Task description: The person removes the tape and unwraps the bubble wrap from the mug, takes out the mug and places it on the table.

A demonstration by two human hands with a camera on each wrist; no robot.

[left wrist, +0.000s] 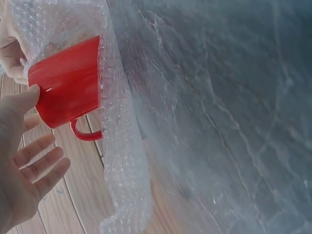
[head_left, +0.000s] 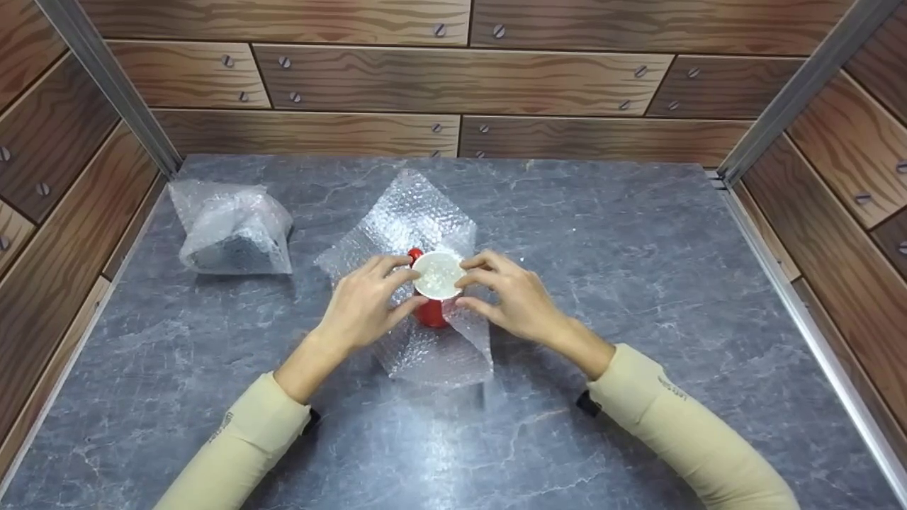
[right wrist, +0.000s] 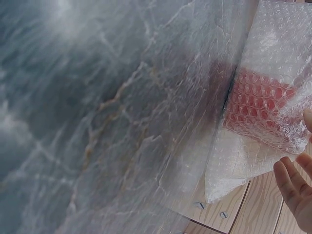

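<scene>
A red mug (head_left: 432, 315) with a pale inside stands upright on a spread sheet of bubble wrap (head_left: 414, 212). Shiny crumpled wrap shows within its mouth. My left hand (head_left: 365, 297) holds the mug at the left of the rim; in the left wrist view its thumb (left wrist: 30, 96) lies on the rim while the other fingers spread below, near the handle (left wrist: 87, 135). Opposite, my right hand (head_left: 514, 297) holds a raised flap of the wrap against the mug's rim. Through that flap the mug's red side (right wrist: 258, 100) shows in the right wrist view.
A bundle wrapped in bubble wrap (head_left: 234, 230) sits at the back left of the grey marbled table (head_left: 638, 283). Wood-patterned walls (head_left: 460, 78) and metal posts (head_left: 801, 92) enclose the back and sides.
</scene>
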